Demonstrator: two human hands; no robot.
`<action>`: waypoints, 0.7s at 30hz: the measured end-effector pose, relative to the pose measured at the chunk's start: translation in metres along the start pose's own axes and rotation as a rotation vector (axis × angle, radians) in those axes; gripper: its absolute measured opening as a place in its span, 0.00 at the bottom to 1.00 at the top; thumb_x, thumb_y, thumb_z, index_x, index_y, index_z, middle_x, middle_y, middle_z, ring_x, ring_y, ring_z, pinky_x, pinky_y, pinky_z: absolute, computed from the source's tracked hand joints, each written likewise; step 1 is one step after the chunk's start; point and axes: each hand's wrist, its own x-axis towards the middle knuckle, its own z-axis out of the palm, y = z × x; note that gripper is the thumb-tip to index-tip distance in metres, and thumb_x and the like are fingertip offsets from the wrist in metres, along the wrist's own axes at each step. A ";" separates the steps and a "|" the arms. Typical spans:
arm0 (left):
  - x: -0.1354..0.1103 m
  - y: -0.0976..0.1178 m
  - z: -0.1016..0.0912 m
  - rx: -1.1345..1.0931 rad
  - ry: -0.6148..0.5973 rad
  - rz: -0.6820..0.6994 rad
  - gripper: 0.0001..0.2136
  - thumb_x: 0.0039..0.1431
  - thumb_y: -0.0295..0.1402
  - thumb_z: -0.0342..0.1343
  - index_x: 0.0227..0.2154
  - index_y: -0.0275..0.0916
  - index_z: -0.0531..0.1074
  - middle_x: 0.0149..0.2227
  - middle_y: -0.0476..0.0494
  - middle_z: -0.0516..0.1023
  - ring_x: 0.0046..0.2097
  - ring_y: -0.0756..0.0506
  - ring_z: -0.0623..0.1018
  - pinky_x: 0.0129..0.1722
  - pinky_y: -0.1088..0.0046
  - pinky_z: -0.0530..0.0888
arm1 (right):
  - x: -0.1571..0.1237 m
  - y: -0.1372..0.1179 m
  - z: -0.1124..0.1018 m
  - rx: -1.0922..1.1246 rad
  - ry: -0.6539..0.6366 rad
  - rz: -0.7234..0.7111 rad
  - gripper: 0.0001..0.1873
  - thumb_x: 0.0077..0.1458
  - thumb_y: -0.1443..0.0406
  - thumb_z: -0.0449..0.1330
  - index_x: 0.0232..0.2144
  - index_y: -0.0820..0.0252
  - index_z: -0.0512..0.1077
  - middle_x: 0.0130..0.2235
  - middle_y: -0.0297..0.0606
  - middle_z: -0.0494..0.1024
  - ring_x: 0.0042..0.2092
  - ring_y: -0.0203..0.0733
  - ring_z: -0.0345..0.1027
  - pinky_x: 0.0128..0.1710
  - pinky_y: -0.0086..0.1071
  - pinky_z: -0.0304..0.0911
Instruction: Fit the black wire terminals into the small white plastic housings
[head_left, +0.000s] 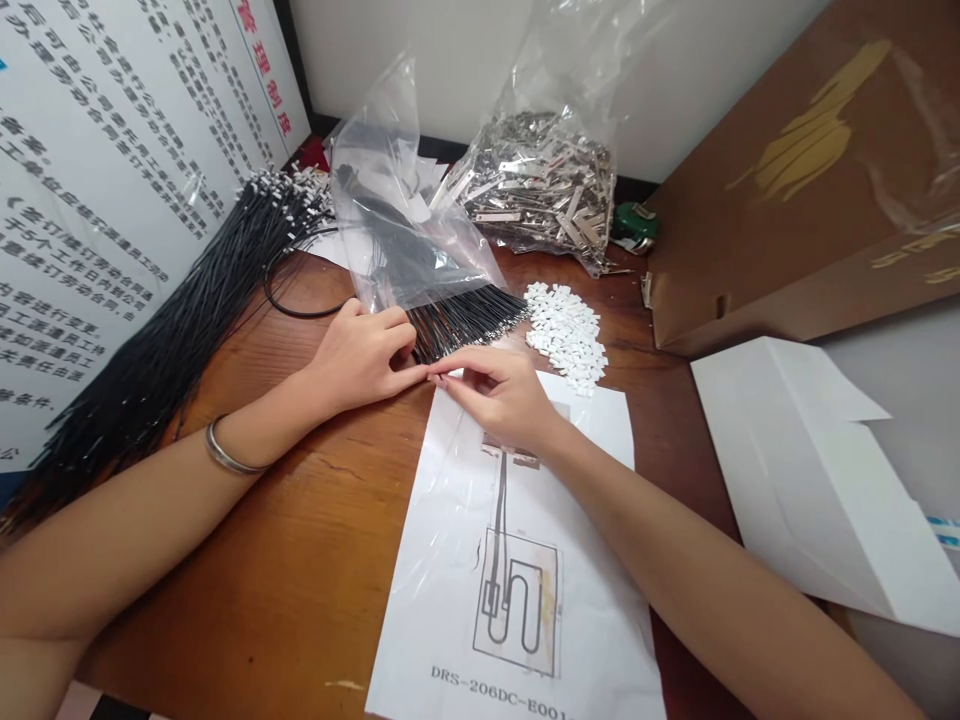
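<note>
My left hand is closed, its thumb and fingertips pinched together, and a looped black wire runs into it from behind. My right hand meets it fingertip to fingertip in a tight pinch; whatever small piece lies between those fingers is hidden. Just beyond both hands, a bundle of black wires with metal-tipped ends sticks out of a clear plastic bag. To the right of these ends lies a pile of small white plastic connectors. Under my right hand is a printed drawing sheet.
A large bundle of black wires with white ends leans along the left. At the back stands a clear bag of metal strips, beside a green tape measure. A brown box and white folded card flank the wooden table.
</note>
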 end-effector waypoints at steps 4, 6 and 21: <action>-0.001 0.000 0.001 0.049 0.039 -0.059 0.18 0.58 0.46 0.57 0.23 0.37 0.70 0.30 0.45 0.78 0.28 0.46 0.71 0.34 0.63 0.58 | 0.000 0.000 0.000 0.011 0.062 0.046 0.06 0.55 0.67 0.60 0.33 0.61 0.78 0.31 0.37 0.80 0.21 0.29 0.55 0.20 0.29 0.52; -0.001 0.000 0.001 0.059 0.045 -0.096 0.16 0.59 0.44 0.58 0.24 0.37 0.71 0.32 0.45 0.79 0.30 0.46 0.72 0.35 0.62 0.58 | 0.000 -0.001 0.000 0.015 0.058 0.042 0.06 0.54 0.67 0.61 0.32 0.61 0.78 0.32 0.38 0.81 0.21 0.29 0.56 0.20 0.29 0.52; 0.000 0.001 -0.001 0.060 -0.014 -0.213 0.12 0.63 0.42 0.55 0.32 0.37 0.73 0.40 0.44 0.82 0.38 0.42 0.78 0.37 0.62 0.59 | 0.001 0.000 0.002 0.008 0.064 0.028 0.06 0.54 0.69 0.60 0.32 0.61 0.78 0.31 0.36 0.80 0.20 0.27 0.54 0.19 0.28 0.51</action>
